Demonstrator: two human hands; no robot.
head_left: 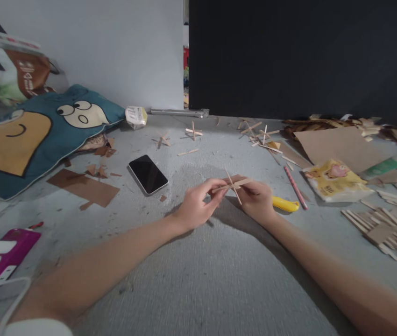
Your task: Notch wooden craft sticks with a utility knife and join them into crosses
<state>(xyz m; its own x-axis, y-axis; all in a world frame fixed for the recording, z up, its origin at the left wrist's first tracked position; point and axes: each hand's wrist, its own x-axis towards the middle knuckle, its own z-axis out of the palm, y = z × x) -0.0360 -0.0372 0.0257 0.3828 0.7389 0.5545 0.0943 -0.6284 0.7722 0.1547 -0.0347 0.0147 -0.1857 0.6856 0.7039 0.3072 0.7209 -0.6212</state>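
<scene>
Between my two hands is a small cross-shaped piece made of wooden craft sticks (233,185), held a little above the grey table. My left hand (200,200) pinches the end of one stick between thumb and fingers. At the other side my right hand (257,198) has its fingers closed around the opposite end; its fingertips are partly hidden. One thin stick slants up and down through the crossing. A yellow utility knife (285,204) lies beside my right wrist, partly covered by it. Similar stick crosses (194,131) stand farther back.
Left of my hands lie a black-screened phone (148,174), brown cardboard (83,186) and a blue cushion (79,116). On the right are a pink pencil (295,187), a yellow packet (336,181) and a pile of craft sticks (387,231). A dark panel (303,56) stands behind the table.
</scene>
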